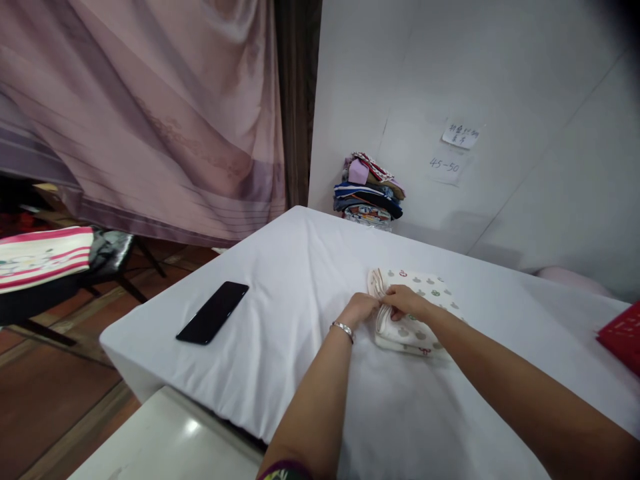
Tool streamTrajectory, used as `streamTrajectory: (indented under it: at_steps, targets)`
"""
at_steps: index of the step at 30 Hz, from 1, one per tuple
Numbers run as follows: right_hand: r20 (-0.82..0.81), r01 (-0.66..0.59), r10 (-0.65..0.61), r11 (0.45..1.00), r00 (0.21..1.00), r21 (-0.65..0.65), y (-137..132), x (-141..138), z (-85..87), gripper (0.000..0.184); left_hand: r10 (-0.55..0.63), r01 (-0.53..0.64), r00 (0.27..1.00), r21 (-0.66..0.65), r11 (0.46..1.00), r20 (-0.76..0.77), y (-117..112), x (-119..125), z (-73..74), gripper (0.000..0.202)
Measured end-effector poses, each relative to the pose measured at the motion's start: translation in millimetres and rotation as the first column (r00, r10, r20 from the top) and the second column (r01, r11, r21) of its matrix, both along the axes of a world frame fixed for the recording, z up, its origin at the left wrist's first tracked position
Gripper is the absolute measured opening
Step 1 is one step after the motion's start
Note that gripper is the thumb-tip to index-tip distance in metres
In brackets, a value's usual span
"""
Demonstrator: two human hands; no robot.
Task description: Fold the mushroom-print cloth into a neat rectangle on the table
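Note:
A folded white cloth (425, 287) printed with small grey, green and red figures lies on the white-covered table (300, 280). At its left edge, my left hand (361, 308) has its fingers closed on the layered folds. Just to the right, my right hand (404, 301) pinches the same edge from above, with a thumb and fingertips pressed to the fabric. Both hands nearly touch each other. The fingertips are partly hidden by the folds. A bracelet (343, 330) circles my left wrist.
A black phone (213, 313) lies on the left of the table. Folded clothes (370, 190) are stacked beyond the far edge, by the wall. Something red (623, 337) sits at the right edge. A chair (117, 257) with clothes and a pink curtain (200, 120) are at left.

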State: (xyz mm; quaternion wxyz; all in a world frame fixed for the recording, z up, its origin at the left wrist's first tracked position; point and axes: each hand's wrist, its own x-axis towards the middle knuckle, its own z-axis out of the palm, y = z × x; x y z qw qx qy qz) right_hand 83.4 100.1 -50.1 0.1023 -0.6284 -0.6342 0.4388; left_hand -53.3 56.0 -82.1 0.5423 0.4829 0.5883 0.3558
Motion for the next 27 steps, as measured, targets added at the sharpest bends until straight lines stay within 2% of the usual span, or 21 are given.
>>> streamTrajectory:
  at_steps: [4, 9, 12, 20, 27]
  targets:
    - [-0.044, -0.018, 0.018, 1.0, 0.999, -0.004, -1.1, 1.6, -2.0, 0.018, -0.001, 0.001, 1.0, -0.035, 0.999, -0.012, 3.1, -4.9, -4.2, 0.023]
    - [-0.011, -0.004, 0.004, 1.0, 1.0, 0.028, -1.0, 0.8, -4.7, 0.016, 0.072, -0.076, 0.989, -0.025, 0.997, -0.125, 9.0, -4.9, -13.4, 0.009]
    - [0.011, -0.006, 0.005, 0.998, 1.0, 0.056, 1.1, 0.2, -4.2, 0.016, 0.084, -0.085, 0.977, 0.003, 0.996, -0.195, 8.9, -2.8, -16.4, 0.008]
    - [0.091, -0.02, 0.012, 0.996, 0.996, 0.09, 7.5, -0.1, -3.2, 0.015, 0.06, -0.045, 0.949, 0.056, 0.997, -0.31, 4.7, 5.0, -14.1, 0.012]
    - [0.101, -0.029, 0.02, 0.996, 0.995, 0.089, 4.2, -0.9, -1.1, 0.015, 0.157, -0.114, 0.895, 0.126, 0.986, -0.417, 3.8, 3.6, -12.3, 0.024]
